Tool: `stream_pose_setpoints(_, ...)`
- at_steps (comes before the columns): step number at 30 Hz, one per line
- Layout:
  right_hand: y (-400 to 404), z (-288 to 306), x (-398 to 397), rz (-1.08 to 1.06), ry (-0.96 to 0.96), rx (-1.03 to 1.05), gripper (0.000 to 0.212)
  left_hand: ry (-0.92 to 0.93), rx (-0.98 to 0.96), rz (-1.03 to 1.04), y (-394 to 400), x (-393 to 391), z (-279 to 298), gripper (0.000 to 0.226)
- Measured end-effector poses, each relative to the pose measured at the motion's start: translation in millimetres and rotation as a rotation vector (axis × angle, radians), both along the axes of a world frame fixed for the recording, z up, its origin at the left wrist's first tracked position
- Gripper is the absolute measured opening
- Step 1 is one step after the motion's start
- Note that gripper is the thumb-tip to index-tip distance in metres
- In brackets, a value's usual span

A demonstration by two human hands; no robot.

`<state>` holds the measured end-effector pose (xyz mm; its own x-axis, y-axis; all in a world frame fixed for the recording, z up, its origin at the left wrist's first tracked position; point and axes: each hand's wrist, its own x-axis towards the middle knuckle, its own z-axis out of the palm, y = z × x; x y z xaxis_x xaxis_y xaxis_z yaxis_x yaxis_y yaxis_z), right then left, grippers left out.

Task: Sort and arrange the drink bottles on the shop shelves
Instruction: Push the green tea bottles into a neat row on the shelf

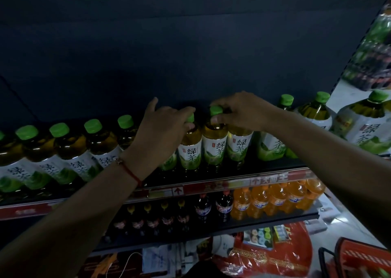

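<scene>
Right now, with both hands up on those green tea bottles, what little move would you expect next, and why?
Probably nudging the two gripped bottles upright and level with the row. The left hand holds one green tea bottle by its neck, the right hand pinches the neighbouring bottle's green cap, and both stand on the top shelf among bottles whose labels already face out.

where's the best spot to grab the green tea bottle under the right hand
Probably by the neck just under the green cap, from above. The green tea bottle stands upright with neighbours close on both sides, so its body is boxed in. The right hand already pinches there.
</scene>
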<state>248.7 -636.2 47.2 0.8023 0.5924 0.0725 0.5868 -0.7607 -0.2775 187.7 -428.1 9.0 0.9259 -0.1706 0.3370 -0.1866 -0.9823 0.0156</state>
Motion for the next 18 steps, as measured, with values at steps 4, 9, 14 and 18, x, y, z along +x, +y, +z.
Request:
stream_pose_setpoints(4,-1,-6,-2,0.014,0.005,0.031,0.050,-0.025,0.038,-0.013,0,1,-3,0.049)
stream_pose_setpoints(9,-23,-8,-2,-0.160,0.088,0.220,0.074,-0.152,0.041,-0.083,-3,-3,-16,0.061)
stream_pose_setpoints(14,-42,-31,-7,-0.289,0.129,0.321,0.059,-0.152,0.141,-0.107,-5,0,-32,0.085)
stream_pose_setpoints(18,-39,-41,-14,-0.337,0.137,0.431,0.059,-0.156,0.095,-0.126,-3,2,-34,0.086)
